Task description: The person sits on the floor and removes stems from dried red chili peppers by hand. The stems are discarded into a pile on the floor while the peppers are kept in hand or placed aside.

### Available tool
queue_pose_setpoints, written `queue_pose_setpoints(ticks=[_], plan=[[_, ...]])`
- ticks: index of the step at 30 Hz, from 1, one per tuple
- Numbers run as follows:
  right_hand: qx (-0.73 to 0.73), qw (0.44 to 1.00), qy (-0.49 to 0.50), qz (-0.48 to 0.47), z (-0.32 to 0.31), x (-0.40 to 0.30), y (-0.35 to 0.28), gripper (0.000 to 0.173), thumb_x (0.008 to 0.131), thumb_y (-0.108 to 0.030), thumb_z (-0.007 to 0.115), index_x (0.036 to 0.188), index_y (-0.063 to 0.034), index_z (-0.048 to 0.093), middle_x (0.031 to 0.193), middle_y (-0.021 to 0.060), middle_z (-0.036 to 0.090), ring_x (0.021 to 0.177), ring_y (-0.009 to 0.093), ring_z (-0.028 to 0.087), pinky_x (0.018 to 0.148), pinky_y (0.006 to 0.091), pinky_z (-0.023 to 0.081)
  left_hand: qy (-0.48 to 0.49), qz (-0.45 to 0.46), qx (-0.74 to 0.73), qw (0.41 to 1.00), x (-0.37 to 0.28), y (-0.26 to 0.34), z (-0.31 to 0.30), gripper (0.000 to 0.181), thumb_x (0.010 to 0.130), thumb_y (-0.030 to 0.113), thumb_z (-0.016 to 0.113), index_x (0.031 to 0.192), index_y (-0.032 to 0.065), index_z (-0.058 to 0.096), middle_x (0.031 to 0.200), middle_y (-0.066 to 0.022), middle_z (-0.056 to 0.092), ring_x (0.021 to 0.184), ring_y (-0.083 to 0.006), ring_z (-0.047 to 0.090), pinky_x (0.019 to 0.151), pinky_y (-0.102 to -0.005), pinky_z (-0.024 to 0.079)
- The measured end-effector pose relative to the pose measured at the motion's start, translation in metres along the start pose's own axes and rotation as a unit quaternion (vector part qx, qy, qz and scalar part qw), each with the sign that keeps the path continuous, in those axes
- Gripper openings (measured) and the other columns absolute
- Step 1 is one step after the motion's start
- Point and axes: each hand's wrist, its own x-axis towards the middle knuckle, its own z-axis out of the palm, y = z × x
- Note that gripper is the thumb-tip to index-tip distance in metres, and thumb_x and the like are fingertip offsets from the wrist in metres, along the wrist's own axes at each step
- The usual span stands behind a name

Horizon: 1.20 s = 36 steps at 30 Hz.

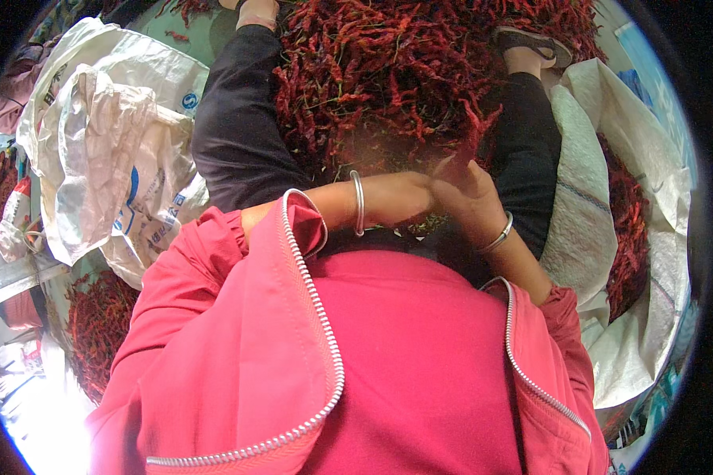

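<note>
A big heap of dried red chili peppers (386, 71) lies between my outstretched legs. At the near edge of the heap my two hands meet, one against the other. My left hand (401, 196) reaches in from the left, its fingers hidden behind the other hand. My right hand (472, 193) has its thumb raised, and a red chili pepper (472, 133) shows just above it; whether it is held is not clear. Each wrist bears a silver bangle. Small green stem bits (431, 225) lie just below the hands.
White woven plastic sacks (104, 142) are bunched on the left. An open woven sack (582, 178) with red chilies (627, 237) stands on the right. More chilies (98, 326) lie at the lower left, near a metal bar (21, 282).
</note>
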Motion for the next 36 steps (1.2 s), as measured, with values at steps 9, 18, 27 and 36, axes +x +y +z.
queue_pose_setpoints(ticks=[9, 18, 27, 36], plan=[[0.293, 0.931, 0.047, 0.213, -0.009, 0.007, 0.016, 0.019, 0.077, -0.029, 0.045, 0.069, -0.0116, 0.044, 0.053, -0.0022, 0.038, 0.044, 0.008, 0.035, 0.041, 0.0211, 0.030, 0.056, 0.234, 0.100, 0.965, 0.009, -0.012, 0.010, 0.013, 0.066, 0.004, 0.038, 0.072, 0.0046, 0.049, 0.064, -0.0069, 0.050, 0.056, -0.0164, 0.046, 0.053, -0.0267, 0.039], [0.565, 0.809, 0.056, 0.152, -0.051, 0.022, 0.037, 0.011, 0.074, -0.022, 0.047, 0.074, -0.0105, 0.049, 0.061, 0.0003, 0.043, 0.058, 0.015, 0.042, 0.053, 0.0264, 0.036, 0.011, -0.004, 0.472, 0.882, 0.060, -0.014, -0.023, 0.032, 0.067, 0.017, 0.043, 0.098, 0.0086, 0.042, 0.078, -0.0166, 0.054, 0.071, -0.0312, 0.052, 0.060, -0.0408, 0.041], [0.529, 0.823, 0.095, 0.184, -0.040, 0.021, 0.047, 0.016, 0.074, -0.019, 0.048, 0.062, -0.0112, 0.043, 0.052, 0.0009, 0.041, 0.050, 0.015, 0.043, 0.050, 0.0292, 0.038, 0.131, -0.102, 0.470, 0.867, 0.089, -0.072, -0.080, 0.022, 0.074, 0.021, 0.041, 0.090, 0.0063, 0.044, 0.077, -0.0179, 0.053, 0.073, -0.0335, 0.050, 0.063, -0.0397, 0.039], [0.455, 0.858, 0.073, 0.227, -0.024, 0.028, 0.039, 0.021, 0.075, -0.026, 0.047, 0.060, -0.0112, 0.043, 0.051, 0.0003, 0.041, 0.048, 0.014, 0.041, 0.046, 0.0262, 0.037, 0.249, -0.016, -0.028, 0.968, 0.008, -0.046, -0.088, 0.038, 0.073, 0.010, 0.042, 0.109, 0.0012, 0.033, 0.064, -0.0044, 0.050, 0.051, -0.0085, 0.045, 0.045, -0.0170, 0.036]])
